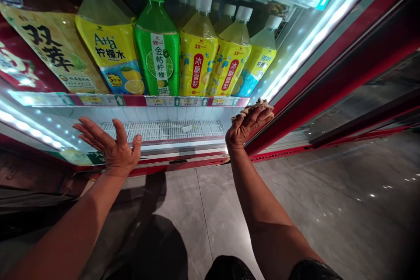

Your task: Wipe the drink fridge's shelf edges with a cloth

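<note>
My right hand (246, 123) grips a crumpled beige cloth (259, 105) against the right end of the shelf's front edge (164, 101) in an open drinks cooler. My left hand (111, 144) is held out flat, fingers spread, holding nothing, in front of the empty white wire rack (164, 130) of the lowest shelf. On the shelf above stand a green bottle (157, 48) and yellow-labelled bottles (197, 52) in a row.
The red frame of the cooler door (328, 83) runs diagonally at the right. Price tags line the shelf edge. Grey tiled floor (295, 201) lies below. A larger yellow-labelled bottle (52, 48) stands at the far left.
</note>
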`<state>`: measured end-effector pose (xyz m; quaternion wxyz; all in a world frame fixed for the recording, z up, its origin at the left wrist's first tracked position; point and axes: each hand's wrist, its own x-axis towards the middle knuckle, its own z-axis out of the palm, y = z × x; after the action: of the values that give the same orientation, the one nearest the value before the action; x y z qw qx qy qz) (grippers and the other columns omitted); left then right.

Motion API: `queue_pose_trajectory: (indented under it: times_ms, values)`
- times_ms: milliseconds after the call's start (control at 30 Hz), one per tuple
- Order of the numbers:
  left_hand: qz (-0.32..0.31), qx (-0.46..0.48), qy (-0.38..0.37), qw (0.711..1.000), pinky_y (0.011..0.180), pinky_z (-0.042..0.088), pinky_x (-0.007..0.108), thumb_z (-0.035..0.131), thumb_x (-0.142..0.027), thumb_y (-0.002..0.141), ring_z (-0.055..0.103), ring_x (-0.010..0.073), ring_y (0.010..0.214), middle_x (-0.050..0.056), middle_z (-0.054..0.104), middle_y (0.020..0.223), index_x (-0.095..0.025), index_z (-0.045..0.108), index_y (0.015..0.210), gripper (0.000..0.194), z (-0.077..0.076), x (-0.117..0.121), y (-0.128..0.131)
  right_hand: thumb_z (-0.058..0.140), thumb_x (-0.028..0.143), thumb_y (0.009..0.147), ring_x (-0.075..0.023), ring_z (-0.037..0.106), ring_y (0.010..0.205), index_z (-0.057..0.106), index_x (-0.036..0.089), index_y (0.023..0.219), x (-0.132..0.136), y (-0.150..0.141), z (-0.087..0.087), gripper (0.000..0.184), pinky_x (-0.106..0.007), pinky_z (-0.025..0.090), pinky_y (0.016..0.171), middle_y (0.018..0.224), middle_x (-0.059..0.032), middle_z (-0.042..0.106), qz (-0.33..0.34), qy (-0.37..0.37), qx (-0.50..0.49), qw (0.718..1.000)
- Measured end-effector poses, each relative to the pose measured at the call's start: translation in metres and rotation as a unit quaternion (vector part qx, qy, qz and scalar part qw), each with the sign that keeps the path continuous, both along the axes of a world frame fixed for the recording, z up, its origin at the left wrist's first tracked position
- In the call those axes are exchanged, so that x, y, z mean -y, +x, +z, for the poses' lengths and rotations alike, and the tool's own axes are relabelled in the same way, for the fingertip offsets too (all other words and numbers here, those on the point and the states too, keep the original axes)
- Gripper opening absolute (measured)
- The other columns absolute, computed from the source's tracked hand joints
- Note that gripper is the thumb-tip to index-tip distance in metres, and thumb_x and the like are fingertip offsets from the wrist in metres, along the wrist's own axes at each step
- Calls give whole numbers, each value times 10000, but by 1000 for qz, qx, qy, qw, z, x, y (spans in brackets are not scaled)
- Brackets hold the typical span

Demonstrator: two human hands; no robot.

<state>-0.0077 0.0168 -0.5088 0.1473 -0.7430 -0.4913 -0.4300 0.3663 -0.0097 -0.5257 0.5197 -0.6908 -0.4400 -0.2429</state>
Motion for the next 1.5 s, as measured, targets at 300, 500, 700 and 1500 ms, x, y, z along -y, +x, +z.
queue_pose_trajectory:
  times_ms: [300, 500, 700, 1500]
  values:
    - [-4, 14, -2, 1000, 1183, -30, 775, 605, -343, 935, -219, 467, 1526, -89, -396, 1611, -470, -88, 1591, 962, -2, 1, -2, 117, 469, 1036, -329, -106, 1579, -17, 46, 1613, -3, -40, -53, 729, -745, 10, 1193, 1668, -296, 19, -65, 0, -166, 984]
    - [-18, 5, 1, 1000, 1207, -57, 733, 608, -369, 937, -263, 419, 1523, -103, -394, 1611, -478, -77, 1590, 952, -3, -1, -7, 150, 480, 1048, -302, -211, 1565, 37, 79, 1633, -7, -57, -47, 719, -714, 55, 1216, 1701, -231, -25, -13, -25, -56, 998]
    - [-28, -7, 1, 1000, 1207, -35, 734, 591, -335, 944, -240, 433, 1529, -69, -373, 1629, -443, -62, 1602, 933, -7, 0, -11, 106, 459, 1030, -262, -172, 1578, -172, 110, 1611, -4, -73, -102, 733, -699, 34, 1230, 1701, -215, -94, -72, -87, -265, 958]
    - [-40, -44, -30, 998, 1165, -72, 765, 670, -300, 873, -266, 428, 1519, 63, -358, 1640, -366, -76, 1613, 1053, -50, -4, -31, 188, 475, 1033, -364, -181, 1565, 19, 127, 1645, -6, -87, -33, 724, -753, 16, 1190, 1710, -205, -19, -18, -28, -42, 999]
